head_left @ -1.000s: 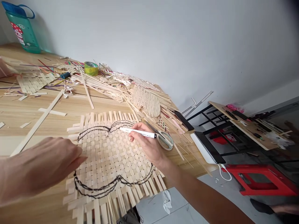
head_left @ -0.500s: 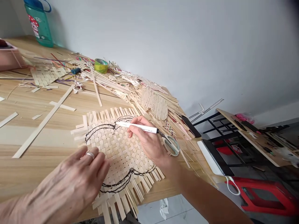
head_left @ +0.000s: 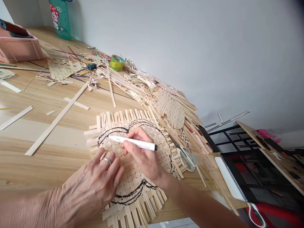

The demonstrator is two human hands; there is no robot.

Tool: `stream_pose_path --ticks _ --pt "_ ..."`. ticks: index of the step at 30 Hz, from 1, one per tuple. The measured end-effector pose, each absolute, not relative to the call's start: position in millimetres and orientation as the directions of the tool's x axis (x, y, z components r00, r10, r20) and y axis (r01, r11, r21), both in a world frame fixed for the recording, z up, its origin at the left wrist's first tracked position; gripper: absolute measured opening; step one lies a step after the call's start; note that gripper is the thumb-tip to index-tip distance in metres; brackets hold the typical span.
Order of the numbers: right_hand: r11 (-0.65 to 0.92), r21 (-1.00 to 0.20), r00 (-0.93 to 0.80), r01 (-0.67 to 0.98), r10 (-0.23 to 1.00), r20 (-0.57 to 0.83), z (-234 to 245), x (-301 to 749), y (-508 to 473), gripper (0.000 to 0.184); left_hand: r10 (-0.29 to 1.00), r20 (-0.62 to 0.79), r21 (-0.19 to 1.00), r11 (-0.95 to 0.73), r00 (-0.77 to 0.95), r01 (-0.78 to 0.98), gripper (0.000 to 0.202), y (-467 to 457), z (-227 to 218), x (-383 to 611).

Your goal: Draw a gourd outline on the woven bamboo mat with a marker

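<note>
A woven mat of pale bamboo-like strips [head_left: 128, 161] lies on the table, its loose strip ends fringing the edges. Black marker lines on it form a rounded outline with a notch at top and bottom. My right hand [head_left: 144, 155] grips a white marker [head_left: 135, 142], tip toward the upper left outline, black end pointing right. On the mat's left side rests my left hand [head_left: 97, 177], a ring on one finger, fingers bent and lying on the weave with nothing held. Its fingertips are partly hidden. Scissors [head_left: 187, 158] with pale handles lie right of the mat.
Loose strips and scraps [head_left: 133, 85] pile along the wall. Among them are a tape roll [head_left: 117, 62] and a smaller rounded woven piece [head_left: 171, 109]. A pink bin [head_left: 21, 49] and teal bottle [head_left: 63, 22] stand at the back left. A white-edged device [head_left: 229, 177] sits at the right.
My right hand has moved the marker tip from the upper notch left along the outline. The view has shifted, so the table's things appear further right.
</note>
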State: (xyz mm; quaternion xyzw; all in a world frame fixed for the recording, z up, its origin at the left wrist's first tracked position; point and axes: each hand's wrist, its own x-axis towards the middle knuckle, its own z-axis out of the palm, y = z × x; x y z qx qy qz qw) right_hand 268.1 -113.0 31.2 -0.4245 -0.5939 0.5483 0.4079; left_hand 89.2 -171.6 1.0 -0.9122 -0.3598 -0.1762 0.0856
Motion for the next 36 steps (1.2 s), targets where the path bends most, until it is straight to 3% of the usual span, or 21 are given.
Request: stream_pose_path --ticks 9,15,18,21,27,29,33,36 --pt "0.081 -0.991 -0.335 0.106 0.941 0.041 51.1 277.6 -121.6 0.017 0.570 0.404 -0.121 -0.741 0.715 0.660 0.022 -168.9 15.8 83.9" --pt "0.037 -0.997 -0.102 0.063 0.994 0.030 66.8 287.2 -119.4 0.019 0.547 0.391 -0.176 -0.745 0.740 0.643 0.018 -165.2 16.1 87.1" --pt "0.043 -0.997 -0.069 0.064 0.997 0.038 55.3 288.2 -121.7 0.019 0.544 0.400 -0.200 -0.734 0.738 0.649 0.018 -165.4 16.7 89.0" --pt "0.060 -0.994 -0.070 0.095 0.996 0.054 39.6 288.7 -122.7 0.019 0.543 0.400 -0.162 -0.751 0.738 0.640 0.014 -164.7 15.7 89.6" --pt "0.187 -0.966 -0.035 0.180 0.982 0.184 27.4 292.1 -118.3 0.016 0.515 0.572 0.023 -0.788 0.638 0.615 0.005 -158.4 9.5 86.8" --pt "0.240 -0.944 -0.047 0.225 0.971 0.236 27.2 292.3 -118.7 0.014 0.500 0.573 0.051 -0.813 0.650 0.580 0.011 -154.7 9.9 83.7" --pt "0.445 -0.812 -0.135 0.378 0.894 0.428 27.2 289.0 -125.7 0.024 0.467 0.618 0.103 -0.846 0.632 0.524 0.032 -145.1 12.4 76.1" --pt "0.538 -0.707 -0.201 0.459 0.838 0.507 28.5 286.0 -131.3 0.028 0.448 0.607 0.086 -0.858 0.657 0.506 0.032 -136.8 16.7 72.5"
